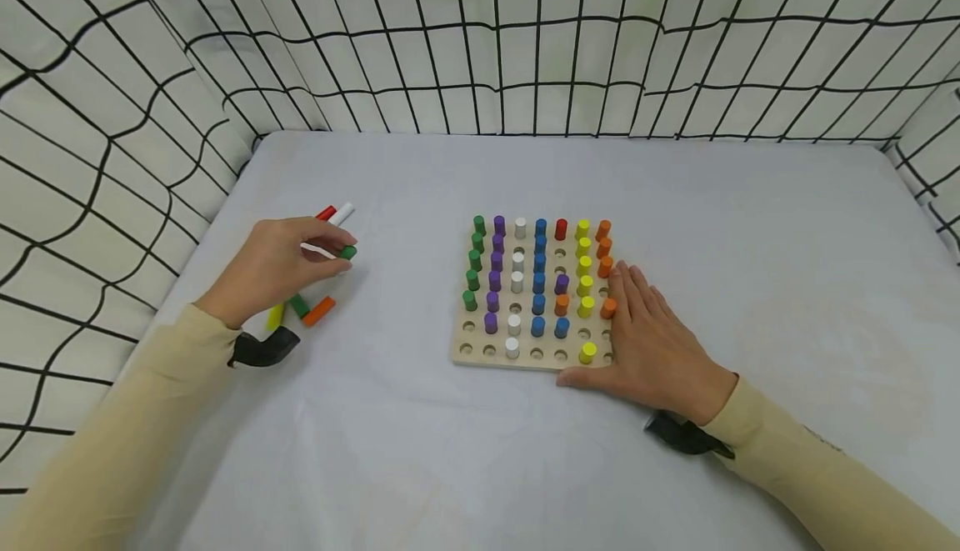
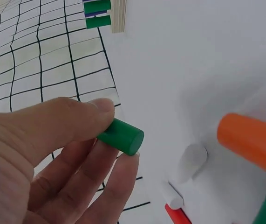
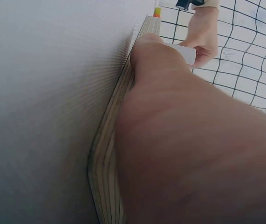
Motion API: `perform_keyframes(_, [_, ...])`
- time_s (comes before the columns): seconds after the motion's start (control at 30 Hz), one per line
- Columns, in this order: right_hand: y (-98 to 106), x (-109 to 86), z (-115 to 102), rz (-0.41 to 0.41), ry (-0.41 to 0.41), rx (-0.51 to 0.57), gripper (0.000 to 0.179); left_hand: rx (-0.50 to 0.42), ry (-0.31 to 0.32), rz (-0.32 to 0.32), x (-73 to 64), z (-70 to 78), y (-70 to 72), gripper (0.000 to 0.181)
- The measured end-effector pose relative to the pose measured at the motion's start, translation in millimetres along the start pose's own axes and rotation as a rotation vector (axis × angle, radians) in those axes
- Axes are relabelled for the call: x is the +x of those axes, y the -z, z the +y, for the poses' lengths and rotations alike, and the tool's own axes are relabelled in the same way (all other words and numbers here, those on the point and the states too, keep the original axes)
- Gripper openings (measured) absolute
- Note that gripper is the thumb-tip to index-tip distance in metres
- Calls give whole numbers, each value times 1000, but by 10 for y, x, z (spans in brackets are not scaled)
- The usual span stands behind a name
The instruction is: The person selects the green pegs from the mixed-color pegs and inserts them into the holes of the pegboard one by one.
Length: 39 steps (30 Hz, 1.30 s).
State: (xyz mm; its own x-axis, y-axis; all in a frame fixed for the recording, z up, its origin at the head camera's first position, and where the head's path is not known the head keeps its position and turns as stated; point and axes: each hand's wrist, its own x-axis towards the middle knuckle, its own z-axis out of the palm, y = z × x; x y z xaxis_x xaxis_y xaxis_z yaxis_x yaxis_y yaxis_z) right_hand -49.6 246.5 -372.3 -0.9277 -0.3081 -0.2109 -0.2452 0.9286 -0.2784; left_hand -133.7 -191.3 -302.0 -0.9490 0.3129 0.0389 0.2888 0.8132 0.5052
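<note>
My left hand (image 1: 296, 263) pinches a green peg (image 2: 123, 136) between thumb and fingers, over the left part of the table. Around that hand lie loose pegs: a red peg (image 1: 326, 212) and a white peg (image 1: 342, 214) beyond it, and an orange peg (image 1: 319, 311), another green peg (image 1: 299, 306) and a yellow peg (image 1: 275, 317) nearer. My right hand (image 1: 656, 347) rests with straight fingers along the right edge of a wooden pegboard (image 1: 498, 358), its thumb at the near edge. Upright colored pegs stand in the board in columns, and the right hand hides part of its right side.
The white-covered table (image 1: 405, 451) runs under everything. Black grid mesh (image 1: 517, 59) over white sheeting rises behind the far edge and on both sides. Bare holes show mostly in the board's near rows.
</note>
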Motion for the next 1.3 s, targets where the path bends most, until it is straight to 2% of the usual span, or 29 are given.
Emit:
perform_keyframes(0.3, [-13,8,2,-1,-6,-8,149,-73,-94,43,88,66,-137,22])
perform_keyframes(0.43, [-19,13,8,1,-5,-13,150,-136,-85,34,110,99,-213,22])
perform_keyframes(0.63, [-22,15,16,3,-9,-12,150,-226,-112,6,155,189,-303,24])
perform_keyframes(1.0, [-17,14,14,-4,-12,-11,151,-292,-117,-40,232,303,-443,23])
perform_keyframes(1.2, [-18,14,18,-3,-14,-16,151,-364,-100,-54,247,360,-510,23])
perform_keyframes(1.3, [-12,14,13,-4,-16,-17,151,-350,-129,-60,264,379,-549,23])
